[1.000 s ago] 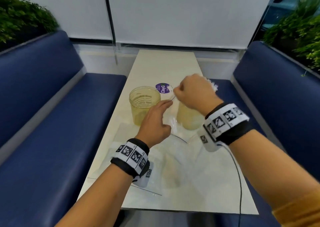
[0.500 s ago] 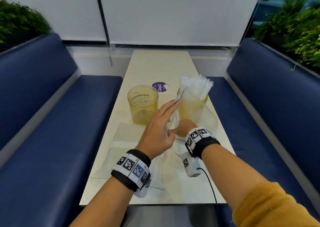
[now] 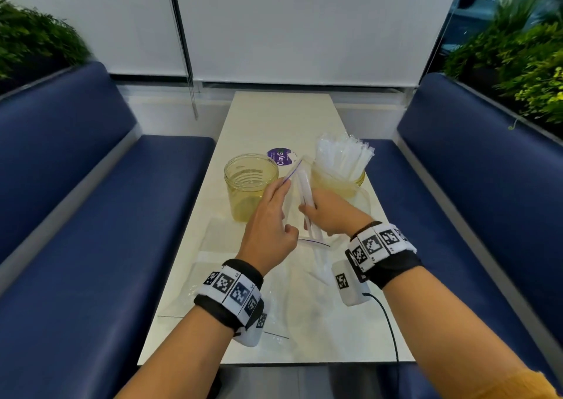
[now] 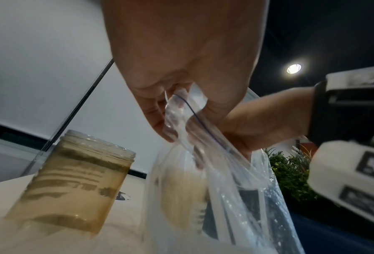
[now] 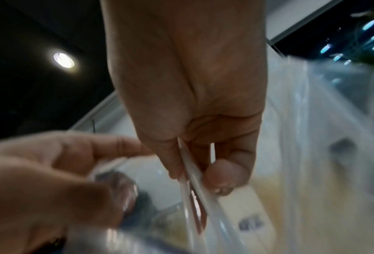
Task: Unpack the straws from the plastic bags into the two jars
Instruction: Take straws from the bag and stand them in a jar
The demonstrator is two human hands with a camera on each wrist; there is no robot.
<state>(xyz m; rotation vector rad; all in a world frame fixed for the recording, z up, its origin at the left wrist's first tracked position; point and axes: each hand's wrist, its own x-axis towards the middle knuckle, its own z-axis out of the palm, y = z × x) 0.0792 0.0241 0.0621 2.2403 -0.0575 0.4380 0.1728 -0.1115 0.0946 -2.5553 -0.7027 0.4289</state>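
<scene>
The head view looks forward and down from above the forearms, taking in the whole table with both hands near its middle. The left wrist view sits low, just behind the left hand, and faces up along its palm toward the ceiling; the left jar stands beyond and to the left of that hand. The right wrist view looks along the right hand from very close (much is blurred). All three share the bag held between the hands, and each wrist view catches the other hand.
</scene>
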